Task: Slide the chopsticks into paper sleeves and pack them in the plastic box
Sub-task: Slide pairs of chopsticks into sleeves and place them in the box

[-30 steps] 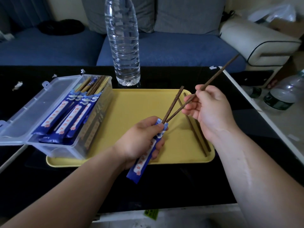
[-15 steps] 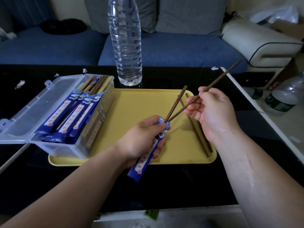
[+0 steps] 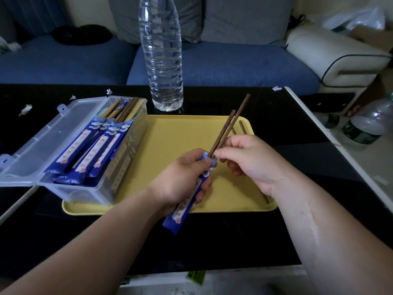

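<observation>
My left hand (image 3: pixel 180 179) grips a blue paper sleeve (image 3: pixel 182 206) over the yellow tray (image 3: pixel 180 135). Two brown chopsticks (image 3: pixel 228 128) stick out of the sleeve's top, side by side. My right hand (image 3: pixel 248 162) pinches the longer one just above the sleeve mouth. Loose brown chopsticks (image 3: pixel 242 126) lie on the tray's right side, mostly hidden behind my right hand. The clear plastic box (image 3: pixel 93 188) stands open on the tray's left end, with several sleeved chopsticks (image 3: pixel 93 150) inside.
A tall clear water bottle (image 3: pixel 162 60) stands behind the tray. The box lid (image 3: pixel 46 141) hangs open to the left. Paper scraps (image 3: pixel 25 108) lie on the black table. More bottles (image 3: pixel 365 124) sit on the floor at right. A blue sofa is behind.
The second chopstick, held at an angle by my right hand, has swung upright beside the first and gone into the sleeve mouth. My right hand slid down next to the left.
</observation>
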